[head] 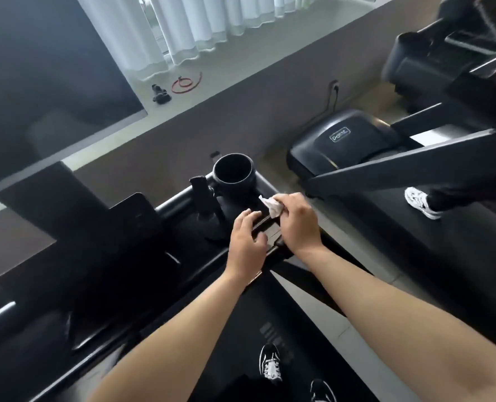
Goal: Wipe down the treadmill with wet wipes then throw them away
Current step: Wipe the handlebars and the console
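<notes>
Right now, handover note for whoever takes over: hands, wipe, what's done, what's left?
Left hand: fingers relaxed, resting on the treadmill console, holding nothing.
Right hand: pinches a crumpled white wet wipe, pressed to the console just below the cup holder.
Done: a wipe is out and wiping is under way at the console's right end; how much is already clean cannot be told.
Left: the rest of the treadmill, then throw the wipe away. No bin is in view.
</notes>
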Demonstrator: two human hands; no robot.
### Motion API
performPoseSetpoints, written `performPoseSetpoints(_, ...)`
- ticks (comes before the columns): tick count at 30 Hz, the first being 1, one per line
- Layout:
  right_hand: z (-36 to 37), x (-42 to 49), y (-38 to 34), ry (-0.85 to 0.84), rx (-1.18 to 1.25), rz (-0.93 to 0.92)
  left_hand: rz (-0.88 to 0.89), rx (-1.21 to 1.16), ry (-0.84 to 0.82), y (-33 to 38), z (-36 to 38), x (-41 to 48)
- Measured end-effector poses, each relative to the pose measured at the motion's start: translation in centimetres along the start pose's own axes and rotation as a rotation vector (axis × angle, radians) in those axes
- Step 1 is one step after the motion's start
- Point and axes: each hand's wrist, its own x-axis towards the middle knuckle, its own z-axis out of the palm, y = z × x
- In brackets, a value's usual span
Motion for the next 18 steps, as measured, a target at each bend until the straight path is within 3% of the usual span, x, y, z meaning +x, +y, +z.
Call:
performPoseSetpoints(6,3.1,4.3,2.3,-0.072,-0.089,0.076,0.158,0.554,-0.109,-3.4,0.5,3.8)
performPoseSetpoints(10,5.1,6.1,1.4,-0.21,-0.044,0.083,0.248,0.599,-0.059,-5.5,0.6,4.1)
performPoseSetpoints(13,5.5,7.3,1.0,-0.334,-0.181,0.078,0.281,0.629,-0.059,-6.2,0.7,4.1)
performPoseSetpoints(18,5.1,6.4,1.4,-0.369,-0.292,0.068,0.262,0.627,-0.044,-6.1,0.9,4.1)
